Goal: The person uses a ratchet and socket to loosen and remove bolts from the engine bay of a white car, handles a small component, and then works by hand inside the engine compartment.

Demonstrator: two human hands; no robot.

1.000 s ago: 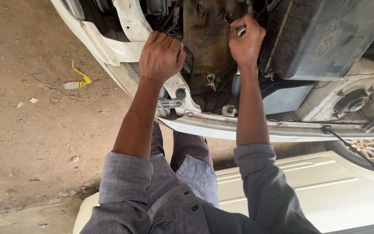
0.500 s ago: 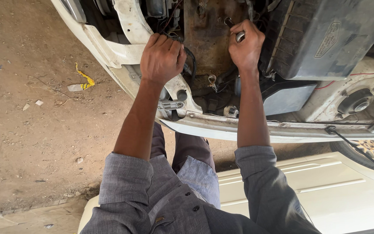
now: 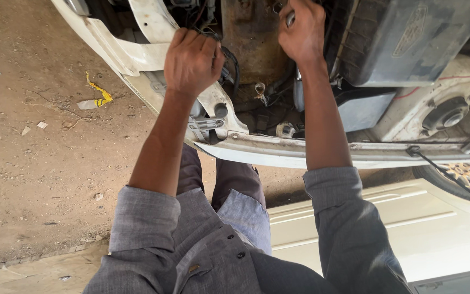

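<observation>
**Both hands in an open engine bay, right fist on a metal tool**

Head view, looking down past grey woven shirt sleeves, rolled above the forearms.

Right hand [image 3: 302, 30]: fingers curled tight into a fist round a slim shiny metal tool [image 3: 290, 18]. Only a short bright end showed above the knuckles; its type could not be told. Tool sat at the top of the frame, just beside a rusty brown metal block [image 3: 251, 38], rough and flaky, flat-faced.

Left hand [image 3: 192, 60]: fingers bent and pressed together, gripping the edge of the white body panel [image 3: 148, 32], smooth painted metal, scuffed and dusty. Black rubbery hoses [image 3: 234, 68] looped just right of that hand.

Right of the tool: a large grey box [image 3: 409, 38], matt plastic, ribbed on its dark side, with an oval embossed emblem on its face. Below it, a round black mount [image 3: 446, 113] set in the white inner wing.

A pale front crossbar [image 3: 278, 149] ran below both wrists, chipped.

Ground [image 3: 33, 163]: dry packed dirt, gritty. A crumpled yellow wrapper [image 3: 100, 92] and a white scrap lay well left of the hands.
</observation>
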